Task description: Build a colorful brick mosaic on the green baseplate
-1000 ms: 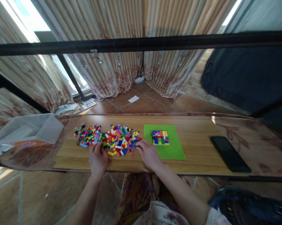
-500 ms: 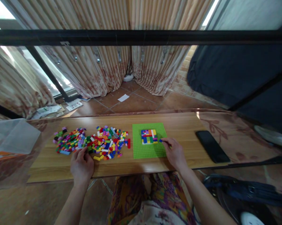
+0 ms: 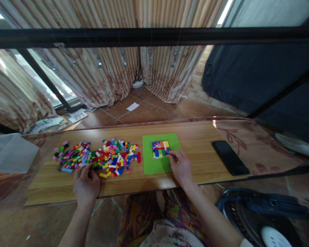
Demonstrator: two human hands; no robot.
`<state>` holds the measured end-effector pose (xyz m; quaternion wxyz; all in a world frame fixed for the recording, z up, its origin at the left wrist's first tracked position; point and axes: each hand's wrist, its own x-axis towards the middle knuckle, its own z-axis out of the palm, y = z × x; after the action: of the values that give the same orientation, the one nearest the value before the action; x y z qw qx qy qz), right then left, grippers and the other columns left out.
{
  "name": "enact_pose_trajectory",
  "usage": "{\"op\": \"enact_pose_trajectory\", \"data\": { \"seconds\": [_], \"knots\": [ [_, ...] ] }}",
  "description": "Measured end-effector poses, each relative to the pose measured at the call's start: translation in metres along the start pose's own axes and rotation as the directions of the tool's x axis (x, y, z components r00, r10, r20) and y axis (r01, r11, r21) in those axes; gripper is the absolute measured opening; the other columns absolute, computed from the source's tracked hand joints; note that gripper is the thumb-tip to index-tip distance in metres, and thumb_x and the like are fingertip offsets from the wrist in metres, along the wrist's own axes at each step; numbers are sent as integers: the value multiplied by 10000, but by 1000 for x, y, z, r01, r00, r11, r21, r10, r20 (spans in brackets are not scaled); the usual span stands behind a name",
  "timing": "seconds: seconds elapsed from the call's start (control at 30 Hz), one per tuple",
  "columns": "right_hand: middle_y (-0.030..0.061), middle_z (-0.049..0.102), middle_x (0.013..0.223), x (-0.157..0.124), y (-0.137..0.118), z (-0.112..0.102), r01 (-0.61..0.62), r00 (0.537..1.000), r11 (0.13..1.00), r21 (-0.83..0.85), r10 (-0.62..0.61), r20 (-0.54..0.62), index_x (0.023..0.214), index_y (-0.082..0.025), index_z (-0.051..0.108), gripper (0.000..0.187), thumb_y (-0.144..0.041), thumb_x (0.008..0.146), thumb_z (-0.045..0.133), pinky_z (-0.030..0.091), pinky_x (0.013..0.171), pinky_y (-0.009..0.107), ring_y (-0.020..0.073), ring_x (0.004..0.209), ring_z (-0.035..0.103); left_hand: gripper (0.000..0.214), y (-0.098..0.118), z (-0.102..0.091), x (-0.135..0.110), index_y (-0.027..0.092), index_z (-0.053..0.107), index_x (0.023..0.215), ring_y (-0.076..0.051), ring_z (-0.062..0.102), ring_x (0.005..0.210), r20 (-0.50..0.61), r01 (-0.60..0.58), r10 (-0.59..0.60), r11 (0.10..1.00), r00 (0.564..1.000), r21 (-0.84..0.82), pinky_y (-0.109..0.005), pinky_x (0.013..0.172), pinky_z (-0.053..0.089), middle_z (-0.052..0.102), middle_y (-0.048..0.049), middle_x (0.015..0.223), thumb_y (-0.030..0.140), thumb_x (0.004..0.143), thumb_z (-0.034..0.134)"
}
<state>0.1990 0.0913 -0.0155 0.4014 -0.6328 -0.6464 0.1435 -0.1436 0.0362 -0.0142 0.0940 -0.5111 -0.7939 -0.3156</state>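
Note:
A green baseplate (image 3: 159, 164) lies on the wooden table (image 3: 200, 161), with a block of coloured bricks (image 3: 159, 149) built on it. My right hand (image 3: 181, 167) rests on the plate's right side, fingertips pinched on a small dark brick at the block's right edge. A heap of loose coloured bricks (image 3: 97, 158) spreads to the left. My left hand (image 3: 86, 183) rests at the heap's near edge, fingers curled, touching the bricks; what it holds, if anything, is hidden.
A black phone (image 3: 230, 157) lies on the table to the right. A clear plastic bag (image 3: 10, 154) sits at the far left. A black bar (image 3: 154, 36) crosses overhead. Curtains hang behind; a dark bag (image 3: 267, 206) is on the floor at right.
My right hand left the brick heap with a small brick, moved right onto the green baseplate, and now sits against the built block. My left hand has stayed at the heap.

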Motion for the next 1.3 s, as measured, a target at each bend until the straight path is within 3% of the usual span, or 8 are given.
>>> {"op": "enact_pose_trajectory", "data": {
  "seconds": [0.47,0.8,1.3],
  "knots": [
    [68,708,904,-4,1,5,28,1000,1000,-11,-28,7,907,-194,693,174,-299,866,561,491,756,333,205,826,637,317,-3,2,0,116,682,1037,-274,603,1033,-11,-25,25,1000,1000,16,-404,913,509,648,-136,1086,228,843,457],
    [59,690,916,13,14,-7,216,974,975,-58,-211,80,918,-223,712,209,-204,885,507,501,797,337,196,861,621,310,-6,5,0,123,685,1038,-276,604,1039,-23,-41,42,999,999,25,-404,916,508,649,-130,1078,221,844,464],
    [64,652,872,9,25,3,323,946,942,-91,-322,28,937,-225,731,294,-125,887,458,515,762,304,179,820,600,340,-4,4,0,101,684,1058,-278,602,1029,-16,-31,32,999,999,22,-409,910,508,649,-143,1070,234,850,450]
  ]
}}
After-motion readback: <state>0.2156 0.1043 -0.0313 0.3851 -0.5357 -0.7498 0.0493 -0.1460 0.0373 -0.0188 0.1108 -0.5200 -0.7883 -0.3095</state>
